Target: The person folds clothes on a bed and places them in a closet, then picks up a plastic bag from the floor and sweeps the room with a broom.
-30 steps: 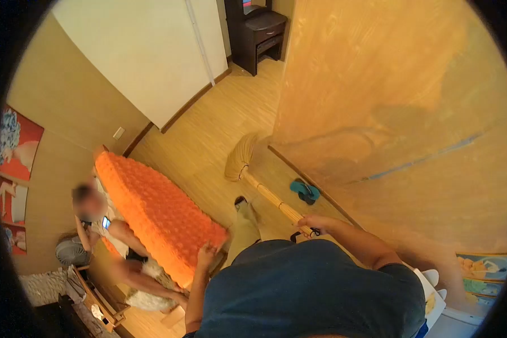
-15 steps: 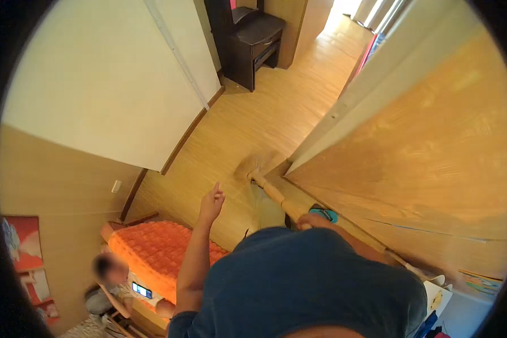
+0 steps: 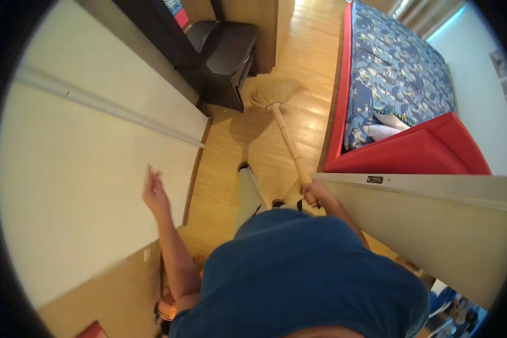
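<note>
Right Hand Gripping a Broom Over a Wooden Floor

The right hand is grasping the upper end of a straw broom, its fingers wrapping around the pale handle. The handle is slanting away from the body, and the bristles, partly blurred, are spreading near the wood-patterned floor, just beside a dark dressing table. Whether they are touching the floor is hard to tell. The left hand is holding nothing; it is hanging in the air with fingers loosely extended, in view against a white panel. To the right, a red-framed bed is bearing a blue patterned mattress and pillows, and a pale door is standing near the right hand.
</note>
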The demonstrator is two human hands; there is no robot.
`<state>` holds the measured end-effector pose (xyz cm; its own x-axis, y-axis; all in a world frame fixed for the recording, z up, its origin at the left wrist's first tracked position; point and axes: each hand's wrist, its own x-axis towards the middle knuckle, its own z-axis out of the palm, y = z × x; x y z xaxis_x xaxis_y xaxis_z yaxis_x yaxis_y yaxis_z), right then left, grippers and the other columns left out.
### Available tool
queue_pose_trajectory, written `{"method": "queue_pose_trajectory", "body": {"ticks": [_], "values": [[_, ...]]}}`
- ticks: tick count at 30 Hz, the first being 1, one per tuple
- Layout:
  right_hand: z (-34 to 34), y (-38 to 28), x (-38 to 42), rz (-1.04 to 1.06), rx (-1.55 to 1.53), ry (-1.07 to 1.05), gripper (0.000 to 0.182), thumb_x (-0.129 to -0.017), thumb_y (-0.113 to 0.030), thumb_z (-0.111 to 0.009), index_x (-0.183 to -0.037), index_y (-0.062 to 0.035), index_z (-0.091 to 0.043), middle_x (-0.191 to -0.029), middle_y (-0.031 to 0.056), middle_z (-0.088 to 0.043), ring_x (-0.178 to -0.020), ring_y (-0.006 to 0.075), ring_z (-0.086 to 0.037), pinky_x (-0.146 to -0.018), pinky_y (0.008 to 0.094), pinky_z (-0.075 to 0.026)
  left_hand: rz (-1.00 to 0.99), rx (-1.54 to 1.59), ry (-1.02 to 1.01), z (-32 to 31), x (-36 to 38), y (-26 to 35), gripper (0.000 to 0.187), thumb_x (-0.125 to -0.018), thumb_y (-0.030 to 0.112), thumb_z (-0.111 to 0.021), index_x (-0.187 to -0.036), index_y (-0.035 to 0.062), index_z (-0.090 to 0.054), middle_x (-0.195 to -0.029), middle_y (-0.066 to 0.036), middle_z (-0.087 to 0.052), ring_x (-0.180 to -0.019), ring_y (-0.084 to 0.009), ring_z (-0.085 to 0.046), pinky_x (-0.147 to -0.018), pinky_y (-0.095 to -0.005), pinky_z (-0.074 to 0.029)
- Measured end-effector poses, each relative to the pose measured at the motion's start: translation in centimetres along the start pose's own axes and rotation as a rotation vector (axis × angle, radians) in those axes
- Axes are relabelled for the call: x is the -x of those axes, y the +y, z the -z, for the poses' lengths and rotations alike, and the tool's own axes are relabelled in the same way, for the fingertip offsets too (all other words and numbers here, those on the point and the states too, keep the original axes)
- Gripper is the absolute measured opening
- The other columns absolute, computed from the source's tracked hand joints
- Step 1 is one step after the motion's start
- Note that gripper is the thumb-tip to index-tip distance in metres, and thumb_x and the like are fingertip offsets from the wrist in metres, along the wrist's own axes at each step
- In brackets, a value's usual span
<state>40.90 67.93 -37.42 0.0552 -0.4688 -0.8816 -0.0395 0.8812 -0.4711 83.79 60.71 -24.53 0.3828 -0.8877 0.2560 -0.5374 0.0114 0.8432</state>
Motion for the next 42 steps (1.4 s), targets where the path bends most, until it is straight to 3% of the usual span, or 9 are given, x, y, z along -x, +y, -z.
{"method": "queue_pose_trajectory", "body": {"ticks": [6, 11, 16, 25, 27, 35, 36, 38, 42], "values": [[-0.8, -5.7, -7.5, 0.125, -0.005, 0.246, 0.022, -0.068, -0.013, -0.058, -0.08, 0.0007, -0.045, -0.05, 0.0078, -0.044, -0.035, 0.0178, -0.045, -0.03, 0.0312, -0.036, -0.734, -0.427, 0.364, 1.6, -22.9, 12.3, 0.028, -0.079, 0.002, -0.049, -0.107, -0.0009, -0.049, -0.107, -0.01, -0.053, -0.099, -0.0212, -0.049, -0.086, -0.0305, -0.036], [0.9, -11.3, -12.0, 0.04, 0.112, 0.29, 0.029, -0.07, -0.02, -0.061, -0.082, 0.0022, -0.047, -0.051, 0.0094, -0.047, -0.036, 0.0182, -0.048, -0.032, 0.0329, -0.039, -1.177, -0.912, 0.561, 2.2, -36.6, 13.3, 0.04, -0.08, 0.02, -0.052, -0.114, 0.0016, -0.043, -0.112, -0.013, -0.049, -0.1, -0.0279, -0.045, -0.085, -0.0384, -0.033], [3.9, -18.1, -19.2, -0.041, 0.107, 0.234, 0.037, -0.072, -0.029, -0.06, -0.088, 0.0025, -0.048, -0.053, 0.011, -0.048, -0.039, 0.0197, -0.049, -0.034, 0.033, -0.041, -0.774, -1.531, 0.671, -1.6, -40.1, 9.4, 0.067, -0.079, 0.054, -0.035, -0.126, 0.0071, -0.028, -0.124, -0.013, -0.034, -0.106, -0.0385, -0.032, -0.079, -0.0515, -0.029], [5.6, -30.9, -40.0, 0.006, 0.481, 0.075, 0.044, -0.07, -0.043, -0.058, -0.084, -0.0017, -0.056, -0.055, 0.0123, -0.052, -0.043, 0.0239, -0.053, -0.041, 0.034, -0.042, -0.758, -1.821, 0.708, 0.7, -42.2, 6.1, 0.067, -0.081, 0.053, -0.031, -0.131, 0.0102, -0.016, -0.12, -0.02, -0.024, -0.105, -0.0388, -0.025, -0.075, -0.0525, -0.024], [5.2, -31.5, -43.0, 0.01, 0.8, 0.184, 0.042, -0.067, -0.044, -0.059, -0.076, -0.0024, -0.059, -0.06, 0.0129, -0.056, -0.052, 0.0247, -0.056, -0.048, 0.0343, -0.044, -0.762, -1.761, 0.698, 0.2, -42.0, 6.3, 0.067, -0.08, 0.056, -0.028, -0.131, 0.0122, -0.018, -0.121, -0.02, -0.023, -0.108, -0.0403, -0.023, -0.074, -0.0572, -0.023], [8.7, -19.1, -34.4, -0.262, 0.781, 0.14, 0.044, -0.068, -0.045, -0.06, -0.082, -0.0034, -0.059, -0.068, 0.0142, -0.059, -0.065, 0.0291, -0.057, -0.06, 0.0357, -0.044, -0.701, -1.677, 0.697, -0.9, -42.0, 6.6, 0.069, -0.081, 0.058, -0.024, -0.132, 0.014, -0.012, -0.121, -0.022, -0.021, -0.114, -0.0429, -0.015, -0.079, -0.0607, -0.019], [7.6, -18.7, -30.6, -0.277, 0.67, 0.292, 0.035, -0.067, -0.037, -0.063, -0.078, -0.0042, -0.06, -0.064, 0.0114, -0.059, -0.057, 0.0229, -0.059, -0.053, 0.0327, -0.046, -0.711, -1.671, 0.705, -0.9, -42.1, 6.6, 0.069, -0.081, 0.057, -0.023, -0.132, 0.0136, -0.011, -0.121, -0.021, -0.022, -0.114, -0.0421, -0.015, -0.08, -0.061, -0.017], [6.2, -18.9, -26.0, -0.535, 0.533, 0.211, 0.034, -0.069, -0.035, -0.062, -0.083, -0.0039, -0.059, -0.063, 0.0114, -0.059, -0.051, 0.0226, -0.058, -0.047, 0.0328, -0.046, -0.73, -1.652, 0.726, -0.8, -42.3, 6.4, 0.07, -0.081, 0.057, -0.023, -0.133, 0.0127, -0.008, -0.122, -0.018, -0.023, -0.115, -0.0404, -0.017, -0.081, -0.0616, -0.014], [3.5, -19.9, -18.4, -0.541, 0.52, 0.238, 0.036, -0.071, -0.036, -0.06, -0.086, -0.0027, -0.057, -0.06, 0.0128, -0.057, -0.045, 0.0234, -0.056, -0.042, 0.0332, -0.046, -0.763, -1.546, 0.737, -2.3, -41.8, 7.3, 0.071, -0.081, 0.056, -0.024, -0.133, 0.0117, -0.003, -0.124, -0.013, -0.025, -0.116, -0.0374, -0.019, -0.083, -0.0631, -0.009]]}}
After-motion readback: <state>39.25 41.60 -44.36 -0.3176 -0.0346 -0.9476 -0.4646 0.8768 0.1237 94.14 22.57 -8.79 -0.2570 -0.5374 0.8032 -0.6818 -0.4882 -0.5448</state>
